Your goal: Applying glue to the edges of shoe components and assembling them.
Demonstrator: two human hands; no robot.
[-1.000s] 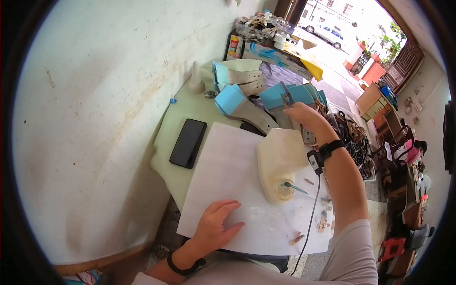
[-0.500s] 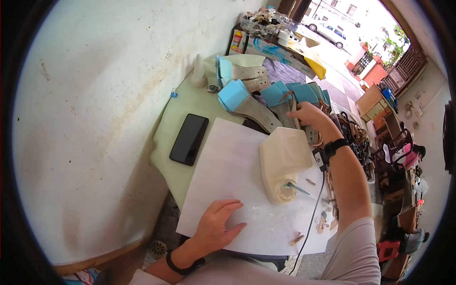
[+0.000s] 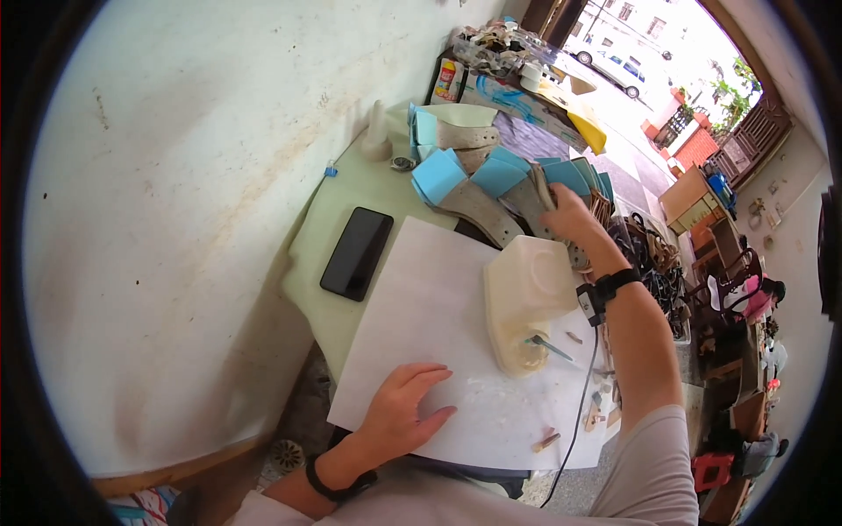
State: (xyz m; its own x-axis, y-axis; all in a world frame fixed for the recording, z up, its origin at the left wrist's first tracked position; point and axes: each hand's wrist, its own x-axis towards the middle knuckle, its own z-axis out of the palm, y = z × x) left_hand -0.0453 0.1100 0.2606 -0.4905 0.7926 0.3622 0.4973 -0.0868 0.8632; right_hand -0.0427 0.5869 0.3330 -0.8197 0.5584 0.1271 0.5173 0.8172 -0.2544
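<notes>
My left hand (image 3: 405,414) rests with fingers apart over the white board (image 3: 412,307), holding nothing. My right hand (image 3: 574,216) reaches to the far side of the table, its fingers closed on the edge of a grey strap-like piece (image 3: 545,188). Around it lie several grey pieces with small holes (image 3: 478,207) and light-blue ends (image 3: 438,175), heaped in overlapping bundles. Nearer, a cream plastic bottle (image 3: 526,280) lies on its side on the board. A thin blue-green stick, perhaps a brush handle (image 3: 551,349), pokes from its mouth.
A black phone (image 3: 356,254) lies left of the board, with a watch (image 3: 403,164) beyond it. Small scraps (image 3: 545,441) litter the board's right side. A black cable (image 3: 574,421) hangs from my right wrist device. Bins of straps (image 3: 647,254) stand right of the table.
My right hand has shifted slightly, and the grey piece at its fingers now lies closer against the heap. The whole view has moved a little; my left hand stays in place.
</notes>
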